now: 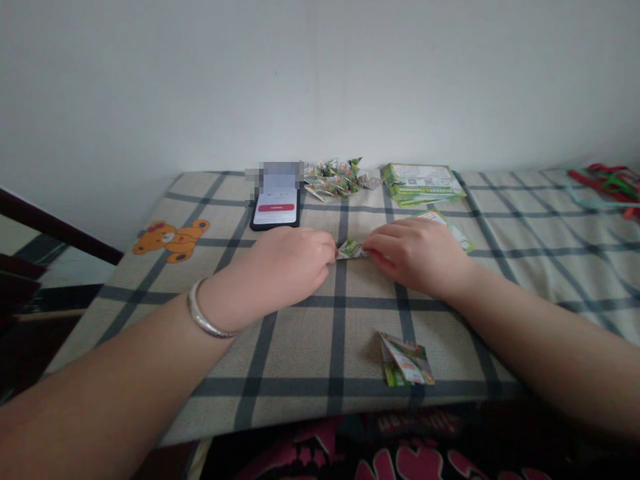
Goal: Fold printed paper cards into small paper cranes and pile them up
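A small piece of folded printed paper (351,249), green and white, lies between my two hands just above the checked cloth. My left hand (295,263), with a silver bangle at the wrist, pinches its left end. At its right end, the closed fingers of my right hand (417,253) grip it, with the fingertips partly hidden. Another folded paper piece (407,360) rests nearer to me, below my right hand. A flat printed leaflet (457,233) shows partly behind my right hand.
By the wall stand a phone (275,200) with a lit screen, a heap of folded paper pieces (335,180) and a stack of printed leaflets (423,181). Red and green items (610,183) sit at far right. An orange bear picture (173,240) is at left on the checked tablecloth (300,347).
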Demonstrator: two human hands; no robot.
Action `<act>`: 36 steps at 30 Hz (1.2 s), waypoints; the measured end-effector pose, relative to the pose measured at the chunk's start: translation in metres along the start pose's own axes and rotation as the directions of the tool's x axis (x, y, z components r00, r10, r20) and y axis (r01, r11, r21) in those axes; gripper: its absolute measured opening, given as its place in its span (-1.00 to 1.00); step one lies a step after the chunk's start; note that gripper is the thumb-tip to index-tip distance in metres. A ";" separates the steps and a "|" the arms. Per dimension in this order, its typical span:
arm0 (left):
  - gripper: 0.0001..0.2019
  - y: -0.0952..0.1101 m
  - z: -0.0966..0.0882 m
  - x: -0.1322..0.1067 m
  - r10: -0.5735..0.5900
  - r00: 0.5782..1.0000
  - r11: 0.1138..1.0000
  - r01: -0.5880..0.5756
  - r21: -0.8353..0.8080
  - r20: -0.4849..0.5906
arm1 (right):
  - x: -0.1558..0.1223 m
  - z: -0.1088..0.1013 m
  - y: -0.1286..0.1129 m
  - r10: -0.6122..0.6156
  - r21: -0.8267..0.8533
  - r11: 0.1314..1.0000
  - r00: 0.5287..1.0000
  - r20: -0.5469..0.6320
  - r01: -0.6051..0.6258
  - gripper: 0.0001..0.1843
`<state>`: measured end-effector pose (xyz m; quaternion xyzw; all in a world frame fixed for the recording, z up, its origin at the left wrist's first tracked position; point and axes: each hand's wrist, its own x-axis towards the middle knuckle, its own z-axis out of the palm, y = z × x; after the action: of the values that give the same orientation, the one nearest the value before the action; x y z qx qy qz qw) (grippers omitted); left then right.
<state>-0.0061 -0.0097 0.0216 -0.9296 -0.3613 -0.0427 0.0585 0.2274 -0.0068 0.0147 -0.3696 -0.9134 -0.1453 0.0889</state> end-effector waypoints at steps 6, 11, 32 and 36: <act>-0.79 0.003 0.002 0.001 0.027 0.999 0.995 -0.025 0.092 -0.031 | 0.003 0.005 -0.005 -0.032 0.017 0.999 0.999 -0.004 0.032 -0.75; -0.88 0.005 0.009 0.007 0.046 0.994 0.993 -0.034 0.116 -0.101 | 0.009 0.005 -0.010 -0.014 0.004 1.000 1.000 0.022 0.014 -0.75; -0.80 0.003 0.031 0.017 -0.190 0.952 0.920 0.088 -0.382 -0.239 | 0.012 0.004 -0.020 0.095 0.010 0.995 0.995 -0.032 -0.095 -0.77; -0.86 0.005 0.031 0.020 -0.266 0.926 0.863 0.106 -0.495 -0.267 | 0.011 0.003 -0.021 0.159 0.085 0.984 0.987 -0.024 -0.156 -0.79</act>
<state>0.0132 0.0048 -0.0074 -0.8557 -0.4144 -0.2877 -0.1149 0.2051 -0.0131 0.0106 -0.4345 -0.8851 -0.1055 0.1291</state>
